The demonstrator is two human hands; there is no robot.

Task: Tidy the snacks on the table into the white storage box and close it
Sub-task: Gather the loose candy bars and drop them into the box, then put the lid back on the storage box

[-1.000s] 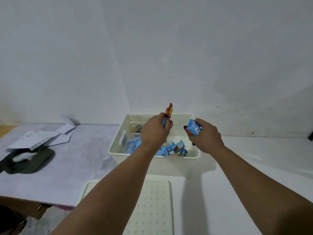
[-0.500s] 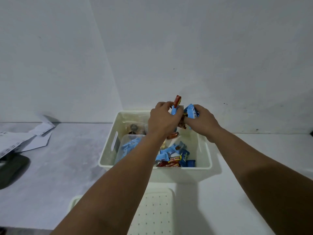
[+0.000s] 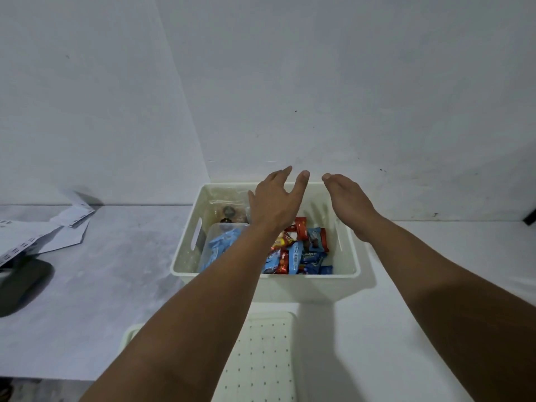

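The white storage box [image 3: 352,265] stands open on the table against the back wall. Inside lie several blue and red snack packets [image 3: 301,250], a clear lidded tub of blue packets [image 3: 220,245] and a clear bag [image 3: 229,211] at the back. My left hand [image 3: 275,201] hovers above the box's middle with fingers spread and nothing in it. My right hand [image 3: 348,204] hangs over the box's right side, fingers loosely apart and empty. The box's white dotted lid [image 3: 261,358] lies flat on the table just in front of the box, partly hidden by my left forearm.
White papers [image 3: 58,227] and a dark green cloth item [image 3: 20,282] lie at the table's left. The wall corner rises right behind the box. A dark object [image 3: 530,217] pokes in at the far right edge. The table's front edge runs along the lower left.
Both hands held snack packets over the box earlier; now the packets lie inside and both hands are spread open and empty. The view has also shifted closer to the box.
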